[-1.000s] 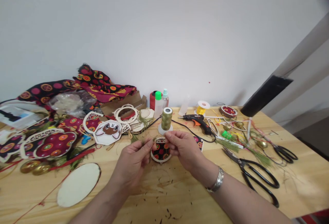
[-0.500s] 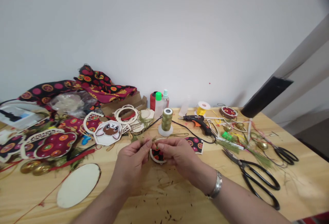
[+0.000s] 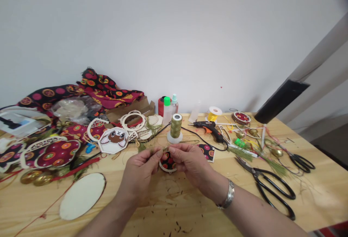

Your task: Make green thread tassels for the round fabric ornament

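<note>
Both hands meet over a small round ornament with a pale rim and dark flowered fabric. My left hand is closed in a pinch, thumb against forefinger, on thin olive-green thread at the ornament's upper edge. Just beside it, my right hand, below a silver bracelet, pinches the same thread. The fingers cover part of the ornament and most of the thread. Right behind the hands stands a spool of olive thread. A flowered fabric piece lies beyond my right hand.
Black-handled scissors lie at right, a smaller pair behind. A glue gun with its cord lies at the back. Fabric-covered ornaments, a lamb-face plaque and a pale oval disc are at left.
The fingertips have drawn closer together above the ornament, and more of its flowered fabric shows between the hands. The pinching goes on, and the things around have stayed put.
</note>
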`<state>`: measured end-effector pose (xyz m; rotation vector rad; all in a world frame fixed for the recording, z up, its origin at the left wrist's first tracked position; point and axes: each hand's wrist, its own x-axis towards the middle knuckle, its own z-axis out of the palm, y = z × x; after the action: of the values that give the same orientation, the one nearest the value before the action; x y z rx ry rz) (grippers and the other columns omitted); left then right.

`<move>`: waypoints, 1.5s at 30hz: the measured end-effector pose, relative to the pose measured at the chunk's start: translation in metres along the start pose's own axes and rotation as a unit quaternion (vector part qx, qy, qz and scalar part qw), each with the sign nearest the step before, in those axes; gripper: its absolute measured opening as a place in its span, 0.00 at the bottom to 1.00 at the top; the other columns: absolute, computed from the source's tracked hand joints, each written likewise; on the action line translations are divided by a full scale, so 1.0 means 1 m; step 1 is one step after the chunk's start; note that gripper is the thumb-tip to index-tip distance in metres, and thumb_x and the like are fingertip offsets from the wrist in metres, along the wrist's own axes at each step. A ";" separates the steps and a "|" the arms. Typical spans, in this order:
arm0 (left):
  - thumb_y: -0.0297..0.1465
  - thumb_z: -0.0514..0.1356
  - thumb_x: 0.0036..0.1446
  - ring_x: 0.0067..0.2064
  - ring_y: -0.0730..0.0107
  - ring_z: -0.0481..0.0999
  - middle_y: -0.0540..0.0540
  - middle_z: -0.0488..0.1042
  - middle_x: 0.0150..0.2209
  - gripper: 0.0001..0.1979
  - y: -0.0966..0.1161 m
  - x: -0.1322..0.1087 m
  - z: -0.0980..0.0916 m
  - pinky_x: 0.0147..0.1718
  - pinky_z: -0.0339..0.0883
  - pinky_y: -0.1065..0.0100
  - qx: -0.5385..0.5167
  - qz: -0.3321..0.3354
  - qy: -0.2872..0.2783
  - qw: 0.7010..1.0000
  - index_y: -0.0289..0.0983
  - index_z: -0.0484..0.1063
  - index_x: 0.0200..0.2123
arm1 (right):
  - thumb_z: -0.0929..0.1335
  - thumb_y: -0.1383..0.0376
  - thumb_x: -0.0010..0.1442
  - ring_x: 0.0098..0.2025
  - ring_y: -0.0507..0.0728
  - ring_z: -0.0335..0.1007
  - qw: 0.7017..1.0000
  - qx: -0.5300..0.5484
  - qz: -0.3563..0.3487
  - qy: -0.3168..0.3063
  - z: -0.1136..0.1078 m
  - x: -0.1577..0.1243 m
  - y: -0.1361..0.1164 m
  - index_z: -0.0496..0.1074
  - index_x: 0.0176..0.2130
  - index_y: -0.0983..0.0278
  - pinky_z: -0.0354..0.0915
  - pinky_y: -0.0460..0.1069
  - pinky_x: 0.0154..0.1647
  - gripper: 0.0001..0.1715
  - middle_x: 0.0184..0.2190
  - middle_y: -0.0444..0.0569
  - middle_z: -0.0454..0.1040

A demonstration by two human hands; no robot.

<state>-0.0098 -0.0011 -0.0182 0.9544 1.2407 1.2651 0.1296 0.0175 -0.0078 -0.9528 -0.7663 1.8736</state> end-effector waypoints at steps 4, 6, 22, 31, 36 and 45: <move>0.40 0.66 0.44 0.18 0.80 0.51 0.56 0.57 0.13 0.13 0.001 -0.001 0.000 0.16 0.45 0.76 0.008 0.004 -0.001 1.000 0.34 0.76 0.22 | 0.76 0.59 0.40 0.21 0.47 0.64 1.000 -0.011 -0.012 0.008 -0.003 0.002 0.001 0.74 0.29 0.70 0.51 0.42 0.19 0.18 0.23 0.48 0.74; 0.40 0.66 0.44 0.18 0.80 0.51 0.56 0.57 0.13 0.14 0.002 -0.001 0.000 0.16 0.45 0.75 0.013 0.004 0.001 1.000 0.34 0.76 0.22 | 0.75 0.59 0.40 0.20 0.47 0.63 0.999 -0.019 -0.024 0.020 -0.004 0.002 0.001 0.74 0.28 0.69 0.51 0.42 0.19 0.18 0.22 0.47 0.74; 0.31 0.72 0.35 0.19 0.82 0.62 0.49 0.71 0.20 0.12 0.005 0.002 0.004 0.16 0.53 0.79 -0.164 -0.123 -0.001 0.979 0.31 0.77 0.24 | 0.72 0.69 0.51 0.36 0.52 0.59 0.780 -0.476 -0.383 -0.136 -0.005 -0.011 0.001 0.79 0.29 0.60 0.61 0.48 0.38 0.04 0.30 0.44 0.60; 0.32 0.73 0.30 0.14 0.89 0.49 0.59 0.58 0.13 0.15 0.003 0.000 0.005 0.13 0.40 0.81 -0.169 -0.138 -0.005 0.976 0.31 0.77 0.23 | 0.73 0.72 0.49 0.34 0.50 0.58 0.811 -0.421 -0.405 0.030 -0.012 0.004 0.007 0.78 0.28 0.61 0.60 0.45 0.34 0.06 0.29 0.43 0.58; 0.33 0.72 0.32 0.15 0.88 0.49 0.58 0.59 0.13 0.14 0.001 0.000 0.005 0.13 0.40 0.80 -0.162 -0.122 -0.003 0.979 0.30 0.77 0.23 | 0.73 0.72 0.48 0.33 0.51 0.58 0.814 -0.420 -0.398 0.045 -0.011 0.003 0.007 0.79 0.28 0.60 0.59 0.45 0.33 0.07 0.28 0.43 0.58; 0.32 0.71 0.36 0.16 0.86 0.53 0.51 0.69 0.16 0.12 0.000 0.000 0.005 0.15 0.42 0.79 -0.146 -0.106 -0.008 0.984 0.30 0.76 0.23 | 0.72 0.71 0.48 0.33 0.51 0.60 0.820 -0.397 -0.407 0.057 -0.013 0.007 0.008 0.79 0.29 0.60 0.60 0.46 0.33 0.07 0.28 0.43 0.61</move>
<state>-0.0051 -0.0002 -0.0177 0.6021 1.0772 1.2255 0.1353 0.0218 -0.0229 -0.9680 -1.6303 0.7049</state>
